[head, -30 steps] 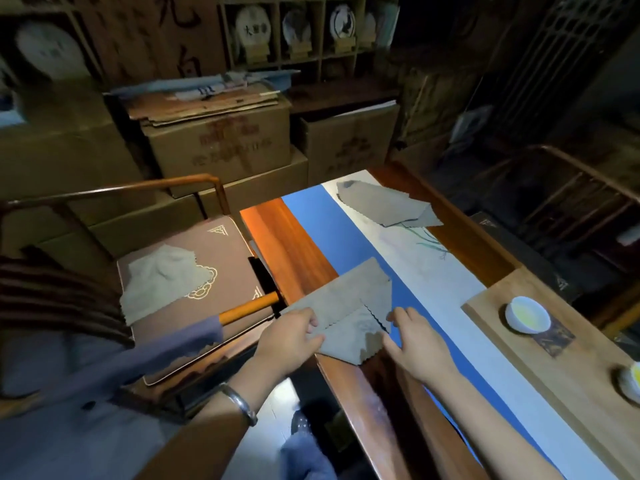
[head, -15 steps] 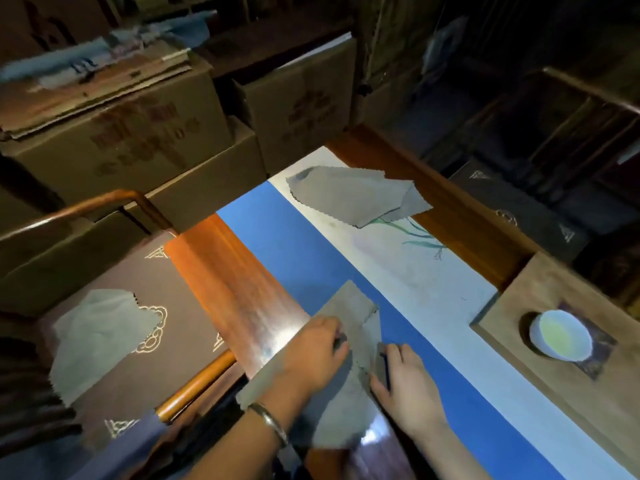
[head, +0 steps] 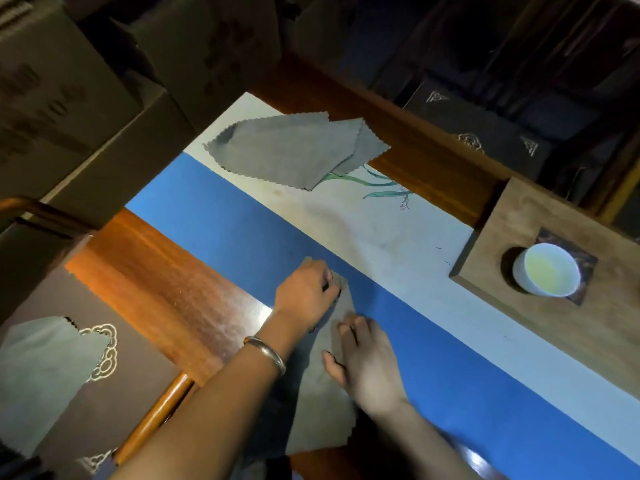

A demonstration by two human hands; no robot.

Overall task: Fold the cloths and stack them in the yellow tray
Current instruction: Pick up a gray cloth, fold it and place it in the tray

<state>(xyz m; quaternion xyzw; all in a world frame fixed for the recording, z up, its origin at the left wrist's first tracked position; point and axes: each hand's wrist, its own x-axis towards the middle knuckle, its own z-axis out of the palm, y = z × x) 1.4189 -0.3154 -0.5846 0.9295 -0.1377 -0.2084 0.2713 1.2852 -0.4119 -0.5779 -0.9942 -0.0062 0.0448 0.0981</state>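
Observation:
A grey cloth (head: 317, 410) with zigzag edges lies on the blue runner (head: 221, 223) at the table's near edge, its near end reaching past the edge. My left hand (head: 304, 296), with a metal bangle on the wrist, has its fingers curled on the cloth's far end. My right hand (head: 367, 362) presses flat on the cloth's right side. A second grey cloth (head: 287, 150) lies loosely folded at the far end of the runner. A third grey cloth (head: 41, 368) rests on a brown box (head: 138, 368) at the left. No yellow tray is in view.
A wooden board (head: 519, 216) at the right carries a white cup (head: 545, 270) on a dark coaster. Cardboard boxes (head: 69, 109) stand beyond the table's far left. A chair arm (head: 156, 414) runs between the brown box and the table.
The view has dropped closer to the table. The cloth under my hands has become a narrower, longer shape, and my left hand has slid up to its far end.

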